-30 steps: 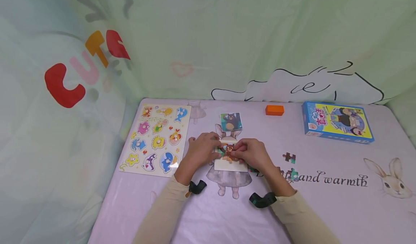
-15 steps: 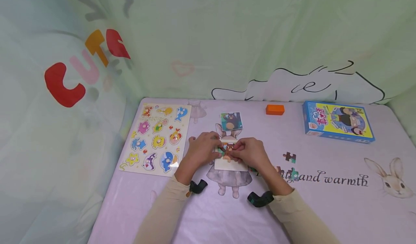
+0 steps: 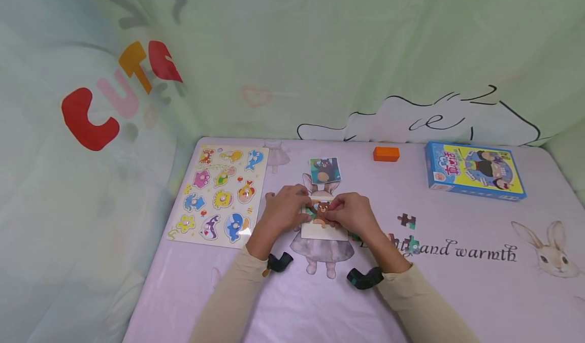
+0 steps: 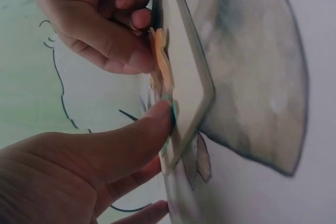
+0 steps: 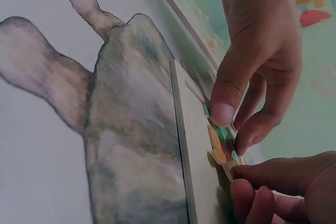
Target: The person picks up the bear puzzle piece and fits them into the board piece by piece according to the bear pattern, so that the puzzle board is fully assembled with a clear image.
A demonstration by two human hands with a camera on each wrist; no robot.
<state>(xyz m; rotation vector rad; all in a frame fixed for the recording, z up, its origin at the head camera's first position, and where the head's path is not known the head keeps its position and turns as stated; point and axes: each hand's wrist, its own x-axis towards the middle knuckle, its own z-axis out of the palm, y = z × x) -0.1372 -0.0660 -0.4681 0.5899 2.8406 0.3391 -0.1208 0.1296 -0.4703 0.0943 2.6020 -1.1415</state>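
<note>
A small cream jigsaw board [image 3: 324, 232] lies in front of me with bear-picture pieces on its upper part. My right hand [image 3: 355, 214] pinches the brown bear puzzle piece [image 3: 322, 208] between thumb and index finger, right at the board. In the right wrist view the piece's orange edge [image 5: 217, 145] stands slightly tilted from the board. My left hand [image 3: 286, 209] holds the board's left side, its thumb [image 4: 160, 111] on a green piece and its index finger at the far edge. Fingers hide part of the picture. A bear picture card [image 3: 325, 170] lies just behind the board.
Loose puzzle pieces [image 3: 407, 220] lie to the right, some partly behind my right forearm. A sea-animal peg puzzle [image 3: 219, 196] lies at the left. An orange block [image 3: 386, 154] and a blue-yellow game box [image 3: 475, 171] stand at the back right. Black wrist mounts [image 3: 364, 278] hang under both wrists.
The bear piece has settled slightly against the board under my right fingers. My right wrist has shifted a little to the left; my left hand stays in place.
</note>
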